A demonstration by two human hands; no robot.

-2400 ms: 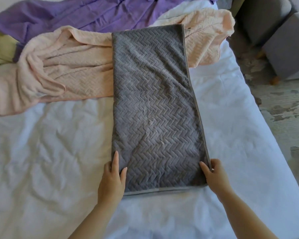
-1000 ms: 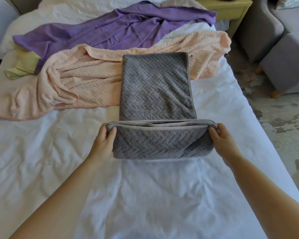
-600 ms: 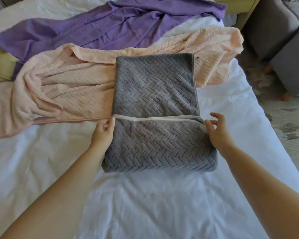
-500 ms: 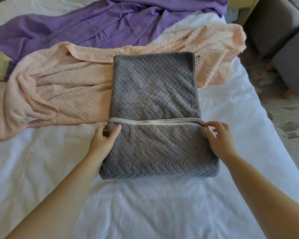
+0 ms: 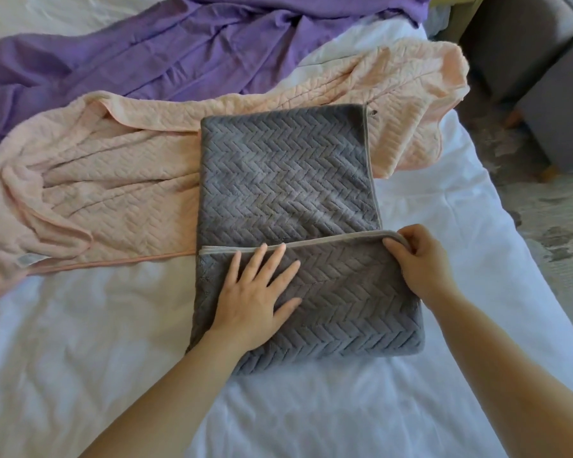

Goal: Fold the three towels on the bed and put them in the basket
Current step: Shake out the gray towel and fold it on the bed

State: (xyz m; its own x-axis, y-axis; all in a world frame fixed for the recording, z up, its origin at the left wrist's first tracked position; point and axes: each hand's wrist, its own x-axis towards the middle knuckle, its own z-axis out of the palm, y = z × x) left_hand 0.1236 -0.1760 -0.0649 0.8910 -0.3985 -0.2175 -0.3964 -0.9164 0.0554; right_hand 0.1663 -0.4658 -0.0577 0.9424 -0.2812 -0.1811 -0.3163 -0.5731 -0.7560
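On the near part of the white bed sheet, the left hand has let go of the flap's left corner. It now lies flat, fingers spread, smoothing the near fold of the grey towel. The right hand still pinches the flap's right corner. This towel probably needs one more fold. Farther off, the pink towel and purple towel lie unfolded, and no basket shows.
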